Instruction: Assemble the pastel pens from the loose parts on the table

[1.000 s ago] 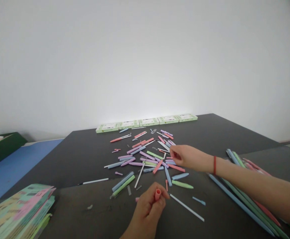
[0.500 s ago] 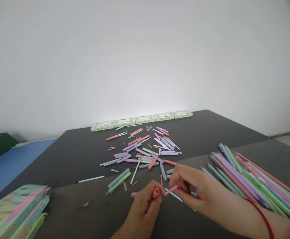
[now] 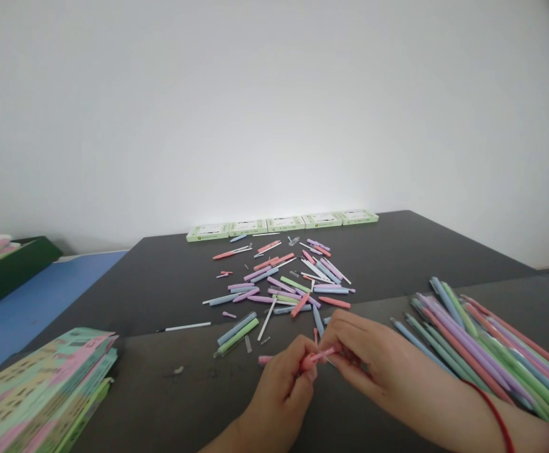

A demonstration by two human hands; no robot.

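Head view: left fingers [image 3: 303, 345] grip a coral barrel [image 3: 308, 362], right fingers [image 3: 343, 328] a pink plug [image 3: 326, 353]. Boxes [image 3: 286, 224] carry print (too small to read).

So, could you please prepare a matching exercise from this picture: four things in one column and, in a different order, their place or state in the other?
Things
1. Left hand
2. Five flat pale green boxes
3. Right hand
4. Red cord bracelet

Places and states
A. Looped around the right wrist
B. Pinching a thin pink pen part
C. In a row along the far edge of the black table
D. Holding a coral pen barrel

Right pairs: 1-D, 2-C, 3-B, 4-A
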